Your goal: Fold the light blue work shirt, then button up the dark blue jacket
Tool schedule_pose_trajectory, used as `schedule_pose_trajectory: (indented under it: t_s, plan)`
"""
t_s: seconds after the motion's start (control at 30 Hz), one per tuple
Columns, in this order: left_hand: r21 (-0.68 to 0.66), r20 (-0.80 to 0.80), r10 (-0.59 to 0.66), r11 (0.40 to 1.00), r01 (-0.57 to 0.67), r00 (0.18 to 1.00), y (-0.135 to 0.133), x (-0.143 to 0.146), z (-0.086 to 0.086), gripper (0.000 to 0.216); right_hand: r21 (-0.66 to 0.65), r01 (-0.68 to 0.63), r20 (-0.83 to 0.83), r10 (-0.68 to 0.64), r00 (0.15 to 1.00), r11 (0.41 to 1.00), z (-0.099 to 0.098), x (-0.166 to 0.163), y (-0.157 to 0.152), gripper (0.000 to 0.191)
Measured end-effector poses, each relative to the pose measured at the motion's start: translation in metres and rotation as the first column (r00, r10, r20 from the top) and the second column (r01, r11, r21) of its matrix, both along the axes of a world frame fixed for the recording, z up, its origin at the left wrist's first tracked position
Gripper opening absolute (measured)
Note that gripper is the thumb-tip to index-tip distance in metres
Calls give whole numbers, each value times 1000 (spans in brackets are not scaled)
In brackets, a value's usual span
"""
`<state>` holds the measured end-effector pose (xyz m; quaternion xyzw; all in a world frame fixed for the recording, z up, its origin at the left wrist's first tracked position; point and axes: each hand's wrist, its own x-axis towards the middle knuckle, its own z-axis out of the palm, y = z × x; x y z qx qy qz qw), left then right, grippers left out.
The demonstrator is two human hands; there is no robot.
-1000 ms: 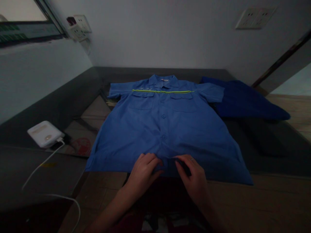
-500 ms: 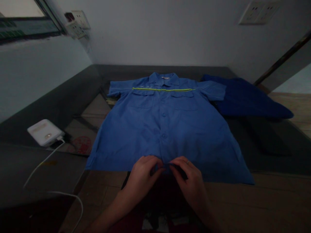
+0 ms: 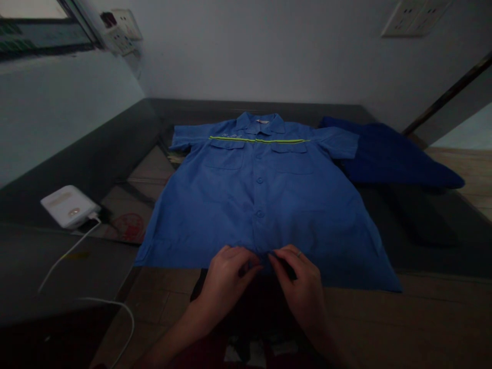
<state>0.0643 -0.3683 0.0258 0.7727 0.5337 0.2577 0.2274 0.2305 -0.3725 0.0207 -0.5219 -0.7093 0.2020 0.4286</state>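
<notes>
Dim desk [image 3: 469, 251]: blue shirt [image 3: 215, 205] lies front up, collar toward the wall [image 3: 249, 61]
Left hand [image 3: 226, 274] and right hand [image 3: 303, 277]: fingers [image 3: 246, 253] pinch its placket [image 3: 259, 230] near the bottom
Gap between hands: narrower than a second ago, so both work one spot

Left hand [image 3: 230, 271] bare, bare forearm [image 3: 180, 328]. Right hand [image 3: 302, 287] bare too, thin pale ring [image 3: 299, 253] on one finger. Dark red clothing [image 3: 207, 353] at bottom edge, with patchy white-and-black print [image 3: 253, 352]; print details too dark to read.
</notes>
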Motion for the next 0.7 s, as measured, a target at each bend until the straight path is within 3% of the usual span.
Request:
schedule_pose_trajectory:
  t_s: [0.33, 0.53, 0.7]
  plan:
    - [24, 58, 80, 996, -82, 995, 1, 2, -4, 10, 19, -98, -21, 99, 995, 995, 2, 1, -3, 15]
    - [-79, 249, 134, 990, -117, 959, -3, 3, -5, 9, -60, -127, -42, 125, 991, 990, 3, 6, -5, 16]
    - [-102, 276, 124, 990, -100, 953, -4, 3, -4, 8, -79, -120, -57, 116, 992, 990, 1, 4, -3, 16]
